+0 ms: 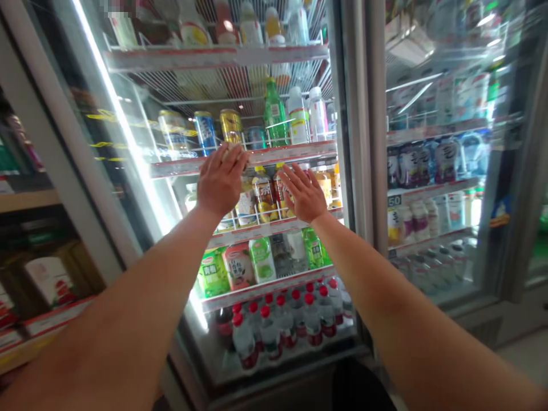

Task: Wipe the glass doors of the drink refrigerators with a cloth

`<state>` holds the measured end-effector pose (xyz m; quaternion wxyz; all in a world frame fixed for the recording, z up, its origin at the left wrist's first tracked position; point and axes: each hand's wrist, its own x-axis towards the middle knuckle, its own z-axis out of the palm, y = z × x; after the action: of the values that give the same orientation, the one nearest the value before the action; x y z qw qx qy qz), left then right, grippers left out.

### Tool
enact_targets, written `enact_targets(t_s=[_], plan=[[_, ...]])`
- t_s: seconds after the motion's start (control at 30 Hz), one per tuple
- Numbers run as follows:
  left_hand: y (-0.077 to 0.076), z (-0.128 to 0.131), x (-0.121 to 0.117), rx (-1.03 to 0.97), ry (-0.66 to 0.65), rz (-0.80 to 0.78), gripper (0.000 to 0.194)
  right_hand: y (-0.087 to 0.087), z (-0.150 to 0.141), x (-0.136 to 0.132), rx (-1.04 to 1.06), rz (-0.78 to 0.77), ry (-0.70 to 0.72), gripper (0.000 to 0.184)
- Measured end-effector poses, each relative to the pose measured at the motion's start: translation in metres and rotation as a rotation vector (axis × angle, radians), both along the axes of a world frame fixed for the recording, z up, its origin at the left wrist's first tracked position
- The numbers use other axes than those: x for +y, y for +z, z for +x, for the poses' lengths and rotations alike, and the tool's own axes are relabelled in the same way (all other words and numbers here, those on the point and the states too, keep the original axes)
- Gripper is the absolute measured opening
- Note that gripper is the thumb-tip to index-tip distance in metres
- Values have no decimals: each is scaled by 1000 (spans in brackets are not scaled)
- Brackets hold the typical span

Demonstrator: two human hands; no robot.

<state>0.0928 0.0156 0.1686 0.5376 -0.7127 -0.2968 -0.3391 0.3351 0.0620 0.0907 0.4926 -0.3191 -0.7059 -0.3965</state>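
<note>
Both my arms stretch forward into a lit drinks cooler. My left hand (222, 178) is up by the front edge of the can shelf (291, 153), its fingers stretched forward and slightly bent. Just behind its fingertips stand a gold can (231, 125) and a blue can (206, 132). I see nothing clearly held in it. Lower and to the right, my right hand (305, 193) is open, with fingers spread in front of the brown tea bottles (264, 194). Whether its fingertips touch a bottle I cannot tell.
A green bottle (275, 114) and white-capped bottles (298, 117) share the can shelf. Green cartons (262, 260) stand lower, above several red-capped water bottles (270, 331). A metal door frame (363, 142) separates another glass-fronted cooler (432, 160). Boxes line a shelf (47, 317) at left.
</note>
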Motion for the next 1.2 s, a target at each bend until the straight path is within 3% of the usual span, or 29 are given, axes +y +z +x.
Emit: enact_targets(t_s=[0.07, 0.13, 0.2, 0.27, 0.33, 0.43, 0.53, 0.63, 0.7, 0.77, 0.87, 0.97, 1.03, 1.1, 1.2], plan=[[-12, 3, 2, 72, -16, -21, 51, 0, 0, 0, -2, 0, 2, 60], [-22, 4, 3, 355, -50, -99, 51, 0, 0, 1, 0, 6, 2, 58], [-21, 1, 3, 597, -59, -164, 51, -1, 0, 1, 0, 10, 2, 58], [-11, -4, 1, 554, -12, -148, 49, -1, 0, 1, -3, 8, 3, 59], [-1, -8, -1, 292, 45, -80, 48, -1, 1, 1, -5, 6, 5, 60], [-5, -7, 0, 50, 63, -9, 50, -1, 1, 1, 0, 14, 3, 57], [-18, -4, 2, 288, -16, -82, 50, -1, 0, 2, 3, 25, -2, 55], [-14, -7, 2, 618, -92, -209, 51, -1, 0, 2, 1, 23, -9, 55], [-5, -10, 0, 560, -80, -180, 52, 0, 0, 2, -2, 22, -19, 55], [0, -10, -1, 342, -41, -94, 52, -1, 0, 1, -1, 26, -22, 56], [-9, -6, -1, 141, -8, -21, 52, -1, 0, 2, 2, 30, -8, 59], [-14, -7, -1, 494, -32, -144, 45, -2, 0, 3, -2, 16, -1, 60], [-5, -14, -3, 677, -22, -235, 44, -2, 1, 3, -3, 15, -4, 58], [9, -23, -7, 536, 28, -223, 44, -2, 1, 3, -1, 27, -4, 57], [15, -31, -12, 62, 79, -103, 50, -2, 1, 1, 2, 21, 3, 59]])
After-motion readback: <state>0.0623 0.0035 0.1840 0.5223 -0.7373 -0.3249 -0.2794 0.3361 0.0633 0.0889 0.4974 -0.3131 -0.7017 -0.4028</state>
